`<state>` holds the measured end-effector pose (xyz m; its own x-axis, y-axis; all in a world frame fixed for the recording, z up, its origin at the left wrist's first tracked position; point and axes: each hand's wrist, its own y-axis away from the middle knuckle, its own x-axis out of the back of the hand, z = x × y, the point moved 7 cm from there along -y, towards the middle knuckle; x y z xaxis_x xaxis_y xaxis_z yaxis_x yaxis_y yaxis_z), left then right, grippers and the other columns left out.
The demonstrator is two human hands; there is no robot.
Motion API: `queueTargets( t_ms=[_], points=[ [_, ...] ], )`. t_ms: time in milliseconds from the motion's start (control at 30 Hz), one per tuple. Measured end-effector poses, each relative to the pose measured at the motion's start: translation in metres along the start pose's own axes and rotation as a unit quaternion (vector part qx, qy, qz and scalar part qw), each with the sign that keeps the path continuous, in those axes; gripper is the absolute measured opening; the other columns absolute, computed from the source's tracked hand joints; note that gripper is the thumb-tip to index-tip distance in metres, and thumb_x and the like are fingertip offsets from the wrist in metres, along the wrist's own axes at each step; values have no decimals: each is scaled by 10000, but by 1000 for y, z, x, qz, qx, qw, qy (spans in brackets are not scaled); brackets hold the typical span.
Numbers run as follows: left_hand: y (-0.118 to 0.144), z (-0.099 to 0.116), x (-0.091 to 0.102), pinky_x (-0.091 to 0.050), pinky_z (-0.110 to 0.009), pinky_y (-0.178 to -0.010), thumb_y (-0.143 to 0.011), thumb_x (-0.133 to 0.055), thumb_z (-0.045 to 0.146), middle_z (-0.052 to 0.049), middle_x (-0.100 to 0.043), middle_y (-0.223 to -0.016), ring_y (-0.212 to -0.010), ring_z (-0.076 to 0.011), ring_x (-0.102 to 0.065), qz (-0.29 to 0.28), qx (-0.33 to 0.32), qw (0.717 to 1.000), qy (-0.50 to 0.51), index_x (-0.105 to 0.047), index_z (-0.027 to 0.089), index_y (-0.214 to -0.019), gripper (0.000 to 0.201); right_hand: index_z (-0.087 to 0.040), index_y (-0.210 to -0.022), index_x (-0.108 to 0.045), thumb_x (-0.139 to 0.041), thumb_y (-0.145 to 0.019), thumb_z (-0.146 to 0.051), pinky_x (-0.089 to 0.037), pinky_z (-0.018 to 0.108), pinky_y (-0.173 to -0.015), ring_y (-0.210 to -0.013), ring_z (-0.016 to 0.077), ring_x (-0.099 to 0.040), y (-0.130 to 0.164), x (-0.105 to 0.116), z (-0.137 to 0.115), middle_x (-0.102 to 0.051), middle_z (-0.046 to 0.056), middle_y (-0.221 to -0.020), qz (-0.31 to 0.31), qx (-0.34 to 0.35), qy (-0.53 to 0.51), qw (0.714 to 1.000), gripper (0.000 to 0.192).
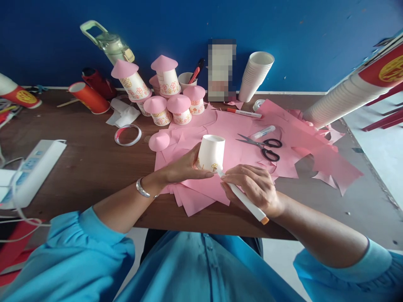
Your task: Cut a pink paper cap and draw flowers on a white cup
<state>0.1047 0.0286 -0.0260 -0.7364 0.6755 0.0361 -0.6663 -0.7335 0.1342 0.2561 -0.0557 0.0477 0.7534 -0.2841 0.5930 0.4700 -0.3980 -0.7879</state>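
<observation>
My left hand [192, 165] grips a white paper cup [211, 147], held upside down and slightly tilted, with small yellow-orange flowers drawn near its rim. In my right hand [253, 186] is a white marker [247, 201] with an orange end, its tip at the flowers on the cup's lower edge. Under both hands lie overlapping sheets of pink paper [201, 201]. Black-handled scissors [264, 145] rest open on the paper to the right, beside a small clear tube [262, 132]. A pink paper cone [159, 141] sits left of the cup.
Several decorated cups with pink cone roofs [179, 105] stand at the back. Behind them are a green bottle [113, 46] and a stack of white cups [256, 75]. A tape roll [127, 135] and a power strip [34, 174] lie left; a long cup stack [336, 98] leans right.
</observation>
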Motion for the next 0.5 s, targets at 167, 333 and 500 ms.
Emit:
queueTargets(
  t_ms=[167, 333, 500],
  points=[
    [0, 1, -1, -559, -476, -953, -769, -909, 470, -96, -657, -1236, -1160, -316, -637, -1, -2, 1000, 16, -542, 273, -1384, 743, -157, -1096, -627, -707, -932, -51, -618, 290, -581, -679, 171, -728, 0, -1, -1, -736, 28, -793, -6, 6, -8, 1000, 211],
    [0, 3, -2, -528, -475, -978, -803, -896, 437, -99, -647, -1220, -1140, -291, -618, -11, -10, 1000, 17, -547, 247, -1371, 694, -159, -1161, -633, -700, -963, -99, -651, 303, -621, -722, 182, -740, -2, 8, -2, -744, 47, -844, 7, 27, -29, 999, 217],
    [0, 2, 1, -491, -512, -1079, -786, -913, 444, -105, -667, -1290, -1258, -323, -605, -8, -11, 999, 45, -581, 263, -1402, 723, -169, -1324, -617, -679, -1007, -191, -652, 341, -639, -800, 226, -765, 1, 15, 11, -760, 88, -956, 34, -13, 6, 999, 324]
  ],
)
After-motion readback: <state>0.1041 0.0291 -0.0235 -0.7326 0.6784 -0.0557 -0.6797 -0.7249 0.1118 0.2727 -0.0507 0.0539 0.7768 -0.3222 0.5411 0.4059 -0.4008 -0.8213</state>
